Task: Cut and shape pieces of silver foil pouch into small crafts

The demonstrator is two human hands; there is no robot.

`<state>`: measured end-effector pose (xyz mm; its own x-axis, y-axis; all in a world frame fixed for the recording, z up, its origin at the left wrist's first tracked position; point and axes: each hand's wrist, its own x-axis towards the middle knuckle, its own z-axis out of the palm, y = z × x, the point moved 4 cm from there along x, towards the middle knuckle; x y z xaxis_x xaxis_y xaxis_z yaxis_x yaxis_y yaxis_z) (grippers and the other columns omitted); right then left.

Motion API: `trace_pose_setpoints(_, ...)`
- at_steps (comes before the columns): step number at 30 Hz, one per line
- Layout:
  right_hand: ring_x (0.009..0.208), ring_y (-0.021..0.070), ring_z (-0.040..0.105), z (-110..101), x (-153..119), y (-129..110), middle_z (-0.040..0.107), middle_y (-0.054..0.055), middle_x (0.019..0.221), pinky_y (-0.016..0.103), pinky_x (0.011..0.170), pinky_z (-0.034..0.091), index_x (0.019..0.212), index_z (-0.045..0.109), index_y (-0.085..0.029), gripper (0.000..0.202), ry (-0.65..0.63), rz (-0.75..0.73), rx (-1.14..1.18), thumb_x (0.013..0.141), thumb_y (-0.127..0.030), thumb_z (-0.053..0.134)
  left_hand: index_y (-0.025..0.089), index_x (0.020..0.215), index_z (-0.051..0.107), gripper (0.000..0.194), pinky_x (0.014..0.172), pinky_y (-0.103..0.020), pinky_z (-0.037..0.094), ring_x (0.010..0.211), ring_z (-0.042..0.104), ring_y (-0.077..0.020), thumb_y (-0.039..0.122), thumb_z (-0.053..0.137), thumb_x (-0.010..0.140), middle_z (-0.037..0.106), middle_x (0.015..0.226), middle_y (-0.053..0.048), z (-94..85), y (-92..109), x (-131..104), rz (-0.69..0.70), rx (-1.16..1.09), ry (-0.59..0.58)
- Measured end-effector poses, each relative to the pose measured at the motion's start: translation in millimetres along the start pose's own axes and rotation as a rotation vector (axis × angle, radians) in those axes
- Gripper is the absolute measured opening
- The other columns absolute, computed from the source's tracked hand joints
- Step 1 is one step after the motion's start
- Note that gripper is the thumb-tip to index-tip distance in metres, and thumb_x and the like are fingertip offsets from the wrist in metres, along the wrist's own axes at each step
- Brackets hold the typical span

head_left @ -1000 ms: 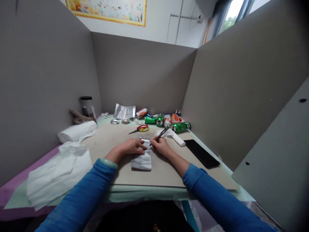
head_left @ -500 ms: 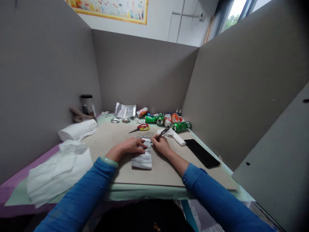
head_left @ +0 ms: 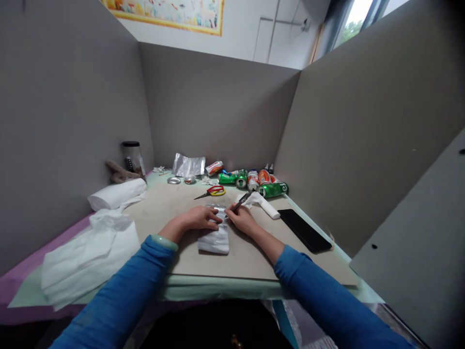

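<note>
A small silvery sheet (head_left: 214, 244), which looks like cut can metal, lies on the beige board (head_left: 189, 265) in front of me. Across its left side my left hand (head_left: 199, 218) rests with the fingers stretched out, pressing it flat. My right hand (head_left: 241, 218) is closed around a dark pen (head_left: 242, 199), its lower end at the sheet's upper right part. The pen's tip is too small to make out. Just beyond the hands lie scissors (head_left: 214, 192) with red and yellow handles.
Several drink cans (head_left: 241, 179) lie at the back, near a larger silvery sheet (head_left: 189, 166). A black phone-like slab (head_left: 304, 230) and rolled white tissue (head_left: 268, 207) are at right. A paper roll (head_left: 118, 194), crumpled white paper (head_left: 90, 252) and a jar (head_left: 133, 160) stand left. Grey panels surround the table.
My right hand with the pen has shifted slightly left, onto the sheet. My left hand and the sheet stay in place.
</note>
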<state>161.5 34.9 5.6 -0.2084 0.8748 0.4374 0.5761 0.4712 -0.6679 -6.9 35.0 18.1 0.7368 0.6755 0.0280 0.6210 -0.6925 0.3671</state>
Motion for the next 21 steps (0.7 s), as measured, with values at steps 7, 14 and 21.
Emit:
trace_pose_setpoints(7, 0.060, 0.0139, 0.055, 4, 2, 6, 0.060, 0.001, 0.058, 0.023, 0.059, 0.037, 0.065, 0.059, -0.017, 0.026, -0.019, -0.009, 0.010, 0.082, -0.034, 0.049, 0.026, 0.113, 0.066, 0.036, 0.101, -0.027, 0.033, 0.123, 0.045, -0.0245, 0.039, 0.061, 0.080, 0.047, 0.137, -0.004, 0.7, -1, 1, -0.004, -0.003, -0.003)
trace_pose_setpoints(14, 0.059, 0.0132, 0.054, 4, 2, 8, 0.060, 0.000, 0.057, 0.023, 0.058, 0.037, 0.066, 0.059, -0.017, 0.026, -0.020, -0.015, 0.039, 0.082, -0.035, 0.050, 0.026, 0.113, 0.066, 0.036, 0.101, -0.028, 0.033, 0.122, 0.046, -0.0244, 0.040, 0.062, 0.079, 0.045, 0.138, -0.004, 0.7, -2, 1, -0.005, -0.005, 0.001)
trace_pose_setpoints(21, 0.053, 0.0130, 0.052, 2, 4, 18, 0.056, -0.001, 0.053, 0.023, 0.056, 0.038, 0.066, 0.056, -0.017, 0.026, 0.087, 0.070, 0.104, 0.081, -0.037, 0.049, 0.025, 0.114, 0.065, 0.038, 0.101, -0.026, 0.033, 0.124, 0.045, -0.0242, 0.038, 0.063, 0.079, 0.045, 0.138, -0.006, 0.4, 0, 1, -0.009, -0.013, 0.002)
